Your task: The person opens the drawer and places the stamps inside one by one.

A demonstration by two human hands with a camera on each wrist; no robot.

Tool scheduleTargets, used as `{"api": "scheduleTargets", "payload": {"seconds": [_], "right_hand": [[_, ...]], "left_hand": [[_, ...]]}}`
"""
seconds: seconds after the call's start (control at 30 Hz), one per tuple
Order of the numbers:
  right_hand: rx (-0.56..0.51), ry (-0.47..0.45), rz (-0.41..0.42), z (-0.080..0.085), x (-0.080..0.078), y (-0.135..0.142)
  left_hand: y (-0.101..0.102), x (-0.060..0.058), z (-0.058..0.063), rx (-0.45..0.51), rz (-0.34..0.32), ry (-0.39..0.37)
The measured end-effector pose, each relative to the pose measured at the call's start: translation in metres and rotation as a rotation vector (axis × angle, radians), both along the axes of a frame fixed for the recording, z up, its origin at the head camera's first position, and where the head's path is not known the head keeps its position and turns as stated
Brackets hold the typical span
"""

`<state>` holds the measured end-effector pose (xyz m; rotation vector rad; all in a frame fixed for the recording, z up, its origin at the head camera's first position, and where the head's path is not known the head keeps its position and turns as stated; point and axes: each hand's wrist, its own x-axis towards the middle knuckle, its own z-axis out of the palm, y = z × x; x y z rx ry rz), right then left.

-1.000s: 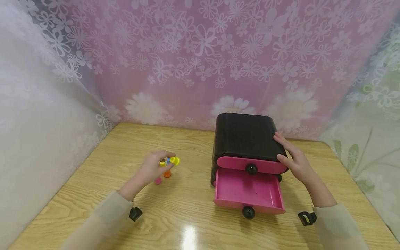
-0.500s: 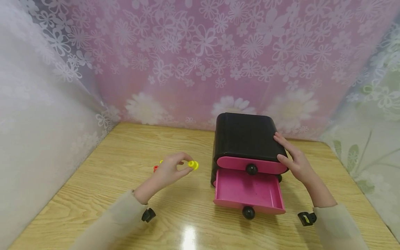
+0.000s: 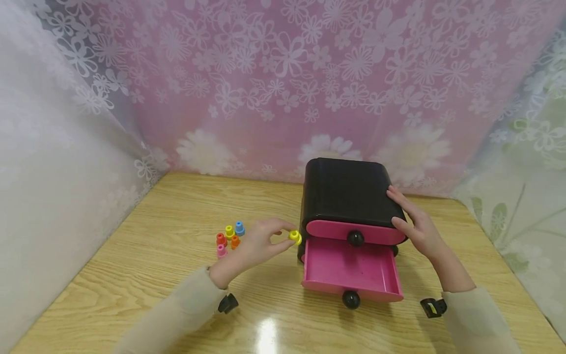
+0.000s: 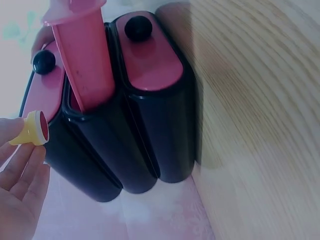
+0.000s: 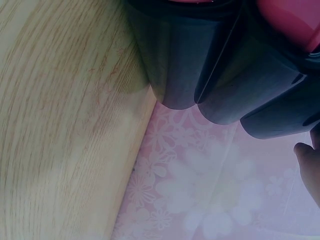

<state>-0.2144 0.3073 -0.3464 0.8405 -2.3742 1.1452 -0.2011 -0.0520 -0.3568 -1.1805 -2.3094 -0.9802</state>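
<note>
Between thumb and fingertips, my left hand (image 3: pixel 258 242) pinches a small yellow toy stamp (image 3: pixel 295 237), held just left of the black drawer cabinet (image 3: pixel 349 189). In the left wrist view the stamp (image 4: pixel 33 128) shows a white rim and a red end face. The cabinet's pink middle drawer (image 3: pixel 349 268) is pulled out, and dark specks show on its floor. My right hand (image 3: pixel 420 231) rests on the cabinet's upper right edge with fingers spread. Only part of that hand (image 5: pixel 311 162) enters the right wrist view.
Several small stamps stand grouped on the wooden table (image 3: pixel 177 216) behind my left forearm: blue (image 3: pixel 239 228), yellow (image 3: pixel 230 232), red (image 3: pixel 221 239), orange (image 3: pixel 235 242) and pink (image 3: pixel 221 251). The pink top drawer (image 3: pixel 327 231) is closed. A flowered curtain (image 3: pixel 247 98) hangs behind.
My left hand has carried the yellow stamp rightward from the group to beside the cabinet, uncovering the other stamps. My right hand and the drawer have stayed in place.
</note>
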Motion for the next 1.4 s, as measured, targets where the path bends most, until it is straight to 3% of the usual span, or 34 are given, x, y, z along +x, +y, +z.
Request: {"api": "scheduleTargets", "payload": {"seconds": [0.2,0.43,0.67,0.9,1.4], "right_hand": [[-0.004,0.003,0.003,0.0,0.0,0.0],[-0.002,0.002,0.002,-0.001,0.0,0.0],[-0.012,-0.001,0.006,-0.001,-0.001,0.0],[-0.016,-0.003,0.01,-0.001,0.0,-0.002],[-0.015,0.01,0.003,0.0,0.001,-0.002]], "left_hand": [[0.011,0.002,0.0,-0.025,-0.03,-0.015],[0.026,0.005,0.0,0.003,-0.115,0.038],[0.04,0.009,0.003,-0.018,-0.163,-0.004],[0.054,0.015,0.006,-0.041,-0.179,0.008],[0.09,0.021,0.005,-0.057,-0.278,-0.032]]}}
